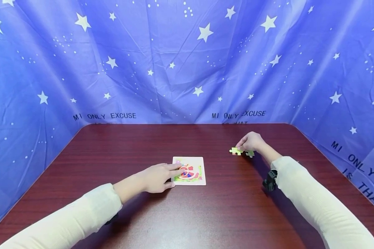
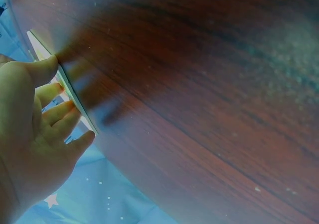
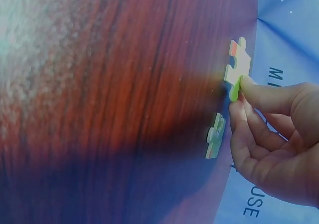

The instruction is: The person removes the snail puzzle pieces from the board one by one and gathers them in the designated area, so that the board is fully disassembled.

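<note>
A square puzzle board (image 1: 202, 169) with a pale rim and a red, green and pink picture lies near the middle of the table. My left hand (image 1: 160, 177) rests on its left side, fingers extended over the picture and thumb at the near left corner. Farther right, my right hand (image 1: 251, 141) pinches a yellow-green jigsaw piece (image 3: 239, 67) between thumb and fingertips, just above the tabletop. A second greenish jigsaw piece (image 3: 216, 137) lies on the table below that hand, partly covered in the head view.
The dark red wood-grain table (image 1: 187, 214) has rounded far corners. Blue curtain cloth (image 1: 174, 52) with white stars hangs behind it and along both sides. A black wrist camera (image 1: 270, 180) sits under the right sleeve.
</note>
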The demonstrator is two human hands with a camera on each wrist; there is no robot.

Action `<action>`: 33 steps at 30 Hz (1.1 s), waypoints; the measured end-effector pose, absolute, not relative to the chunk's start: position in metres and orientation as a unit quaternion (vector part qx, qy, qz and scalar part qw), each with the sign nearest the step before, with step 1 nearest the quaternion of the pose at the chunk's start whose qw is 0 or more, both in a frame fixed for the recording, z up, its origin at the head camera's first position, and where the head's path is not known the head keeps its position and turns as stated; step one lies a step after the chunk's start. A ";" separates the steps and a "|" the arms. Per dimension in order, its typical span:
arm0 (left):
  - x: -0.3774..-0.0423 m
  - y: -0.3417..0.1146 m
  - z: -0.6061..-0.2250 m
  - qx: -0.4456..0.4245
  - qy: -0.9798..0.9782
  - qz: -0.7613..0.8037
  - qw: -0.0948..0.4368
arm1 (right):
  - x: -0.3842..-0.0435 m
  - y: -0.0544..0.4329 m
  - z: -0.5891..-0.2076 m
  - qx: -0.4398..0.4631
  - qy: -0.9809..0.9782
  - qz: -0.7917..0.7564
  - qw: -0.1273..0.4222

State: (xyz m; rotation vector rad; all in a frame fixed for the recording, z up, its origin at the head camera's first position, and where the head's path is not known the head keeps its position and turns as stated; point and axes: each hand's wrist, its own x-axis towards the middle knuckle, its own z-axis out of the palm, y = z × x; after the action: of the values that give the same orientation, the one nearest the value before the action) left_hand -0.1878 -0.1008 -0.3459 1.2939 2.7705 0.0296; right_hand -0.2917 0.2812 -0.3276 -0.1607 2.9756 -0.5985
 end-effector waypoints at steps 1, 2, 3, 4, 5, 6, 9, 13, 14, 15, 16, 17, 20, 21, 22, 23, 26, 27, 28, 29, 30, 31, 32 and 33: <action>-0.187 -0.101 -0.346 0.422 0.905 0.010 0.041 | -0.291 0.281 -0.327 -0.053 0.978 -0.196 0.049; -0.187 -0.101 -0.346 0.422 0.906 0.011 0.041 | -0.291 0.281 -0.328 -0.051 0.979 -0.194 0.047; -0.187 -0.101 -0.346 0.421 0.906 0.012 0.042 | -0.290 0.282 -0.328 -0.049 0.978 -0.195 0.047; -0.187 -0.101 -0.347 0.421 0.906 0.013 0.042 | -0.290 0.282 -0.328 -0.047 0.978 -0.197 0.049; -0.187 -0.101 -0.347 0.421 0.906 0.015 0.043 | -0.289 0.282 -0.329 -0.044 0.978 -0.199 0.050; -0.186 -0.101 -0.347 0.421 0.906 0.016 0.044 | -0.289 0.282 -0.329 -0.042 0.977 -0.201 0.052; -0.186 -0.101 -0.348 0.420 0.906 0.017 0.046 | -0.289 0.282 -0.331 -0.035 0.977 -0.205 0.053; -0.186 -0.102 -0.347 0.419 0.906 0.018 0.046 | -0.288 0.283 -0.332 -0.035 0.978 -0.202 0.037; -0.186 -0.102 -0.347 0.420 0.906 0.017 0.045 | -0.288 0.283 -0.332 -0.035 0.978 -0.203 0.035; -0.186 -0.102 -0.347 0.420 0.906 0.018 0.045 | -0.288 0.283 -0.332 -0.035 0.978 -0.204 0.033; -0.186 -0.102 -0.347 0.420 0.906 0.017 0.044 | -0.288 0.283 -0.332 -0.033 0.977 -0.206 0.032; -0.186 -0.102 -0.347 0.421 0.906 0.017 0.043 | -0.288 0.284 -0.332 -0.031 0.977 -0.208 0.031; -0.187 -0.102 -0.346 0.422 0.905 0.016 0.041 | -0.288 0.284 -0.332 -0.029 0.976 -0.213 0.030; -0.187 -0.102 -0.346 0.423 0.905 0.015 0.039 | -0.288 0.284 -0.332 -0.028 0.976 -0.214 0.030; -0.187 -0.102 -0.345 0.423 0.905 0.014 0.039 | -0.288 0.284 -0.332 -0.027 0.976 -0.214 0.029; -0.187 -0.102 -0.345 0.423 0.905 0.014 0.038 | -0.288 0.284 -0.332 -0.027 0.976 -0.214 0.029; -0.187 -0.101 -0.345 0.422 0.905 0.013 0.039 | -0.288 0.285 -0.332 -0.025 0.975 -0.217 0.033; -0.187 -0.101 -0.345 0.422 0.905 0.013 0.039 | -0.288 0.285 -0.332 -0.025 0.975 -0.218 0.034; -0.187 -0.101 -0.345 0.423 0.905 0.013 0.039 | -0.288 0.285 -0.332 -0.024 0.975 -0.220 0.036; -0.186 -0.101 -0.345 0.423 0.905 0.013 0.040 | -0.288 0.286 -0.332 -0.024 0.974 -0.221 0.037; -0.186 -0.101 -0.345 0.423 0.905 0.013 0.040 | -0.289 0.286 -0.332 -0.024 0.974 -0.222 0.038; -0.186 -0.101 -0.345 0.423 0.905 0.013 0.040 | -0.289 0.286 -0.332 -0.027 0.974 -0.223 0.038; -0.186 -0.101 -0.345 0.424 0.905 0.012 0.040 | -0.288 0.286 -0.331 -0.027 0.973 -0.225 0.038; -0.186 -0.101 -0.345 0.424 0.905 0.012 0.039 | -0.288 0.286 -0.331 -0.026 0.972 -0.228 0.038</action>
State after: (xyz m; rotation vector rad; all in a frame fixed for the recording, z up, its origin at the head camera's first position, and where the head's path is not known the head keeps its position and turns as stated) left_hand -0.1858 -0.1012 -0.3453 1.2990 2.7733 0.0367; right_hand -0.2879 0.2857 -0.3307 -0.0797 2.9825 -0.7008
